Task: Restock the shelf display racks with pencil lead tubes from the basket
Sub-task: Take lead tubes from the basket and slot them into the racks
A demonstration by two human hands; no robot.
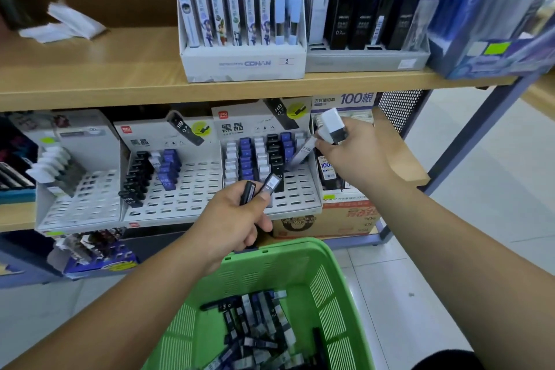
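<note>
The right hand (357, 156) is pinching a white-capped tube (331, 125) between thumb and fingertips, holding it cap-up in front of the tall rack (345, 99) at the right end of the lower shelf. That is probably because the tube's white cap matches the stock standing there. Just below its fingers a clear tube (302, 155) is leaning at a slant over the slotted rack (295, 192). Whether the hand is also touching it cannot be told.

The left hand (234, 219) is curling round two more tubes, a dark tube (247, 193) and a grey-labelled tube (271, 184). It is keeping them upright with their tops clear of the fist. This looks like a ready supply, held near the slotted rack so that the other hand can take one at a time.

That rack is carrying rows of white, blue and black caps at the back, with its front slots open, so the stock is being sorted by colour in columns. The neighbouring rack (186, 189) to the left is showing many more free slots.

The green basket (303, 245) is sitting directly under both arms, close to the shelf, which keeps each reach short. A loose heap of lead tubes (258, 327) is lying in its bottom, so much of the restocking appears to be waiting.
</note>
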